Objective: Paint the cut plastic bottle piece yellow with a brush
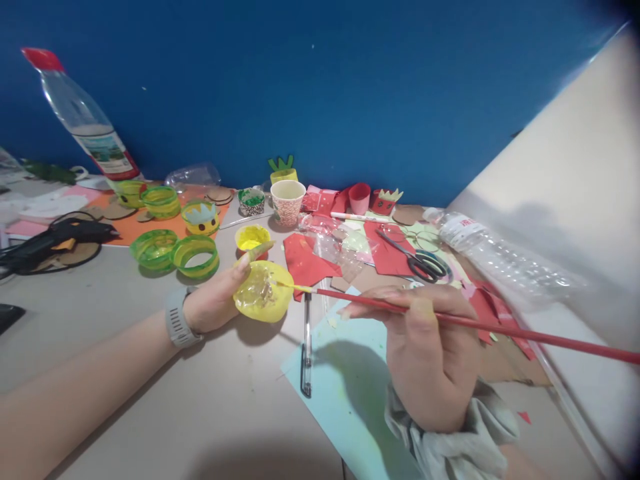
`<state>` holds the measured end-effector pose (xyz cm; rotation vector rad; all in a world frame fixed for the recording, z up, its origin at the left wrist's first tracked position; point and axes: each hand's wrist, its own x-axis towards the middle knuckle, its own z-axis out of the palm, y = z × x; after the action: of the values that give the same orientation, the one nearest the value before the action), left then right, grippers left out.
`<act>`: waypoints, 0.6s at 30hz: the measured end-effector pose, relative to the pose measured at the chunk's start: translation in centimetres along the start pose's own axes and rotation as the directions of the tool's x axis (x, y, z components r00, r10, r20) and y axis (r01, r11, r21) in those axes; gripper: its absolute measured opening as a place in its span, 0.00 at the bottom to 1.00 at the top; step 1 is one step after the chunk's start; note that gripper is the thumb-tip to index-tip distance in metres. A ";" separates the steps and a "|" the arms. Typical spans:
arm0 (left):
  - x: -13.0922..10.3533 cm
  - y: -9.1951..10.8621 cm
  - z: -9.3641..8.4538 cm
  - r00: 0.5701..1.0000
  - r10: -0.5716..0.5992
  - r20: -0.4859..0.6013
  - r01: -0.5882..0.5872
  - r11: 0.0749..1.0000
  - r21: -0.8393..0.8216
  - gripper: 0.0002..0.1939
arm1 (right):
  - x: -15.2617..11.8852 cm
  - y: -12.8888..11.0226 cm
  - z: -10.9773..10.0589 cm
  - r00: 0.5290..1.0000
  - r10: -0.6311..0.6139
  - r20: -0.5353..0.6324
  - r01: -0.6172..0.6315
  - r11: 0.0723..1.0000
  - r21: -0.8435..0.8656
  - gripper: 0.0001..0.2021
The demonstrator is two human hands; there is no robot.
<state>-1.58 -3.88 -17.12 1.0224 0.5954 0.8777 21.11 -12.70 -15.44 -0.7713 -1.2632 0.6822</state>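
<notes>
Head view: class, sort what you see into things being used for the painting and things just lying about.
In use: left hand, yellow piece, right hand, brush, yellow paint pot.
Lying about: scissors, pen, glue gun, paper cup, bottle.

Light: bright and even, coming from above.
Shadows: soft, dark patches lie under the right hand [430, 353] on the pale blue sheet [345, 393] and beneath the left hand [215, 300] on the table [150, 400].
Glare: faint sheen on the clear bottle [500, 257] at right.
Distortion: strong bending at the edges, dark upper right corner.
Blur: right edge and bottom smeared.
</notes>
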 end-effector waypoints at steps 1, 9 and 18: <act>0.0 0.0 0.0 1.000 -0.015 -0.003 0.015 1.000 -0.027 0.23 | 0.0 -0.1 0.1 1.000 -0.017 0.002 0.017 1.000 0.010 0.08; -0.1 0.0 0.0 0.999 -0.031 -0.038 0.032 0.999 0.014 0.27 | -0.3 0.0 0.2 0.976 -0.148 0.160 0.143 0.989 0.042 0.12; -0.2 -0.4 -0.8 0.996 -0.060 -0.069 0.062 0.998 0.023 0.29 | -0.4 -0.2 0.1 0.982 -0.115 0.151 0.112 0.993 0.031 0.12</act>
<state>-2.17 -3.81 -17.81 0.9951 0.6938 0.8553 20.93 -13.09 -15.47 -0.6328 -1.4254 0.6714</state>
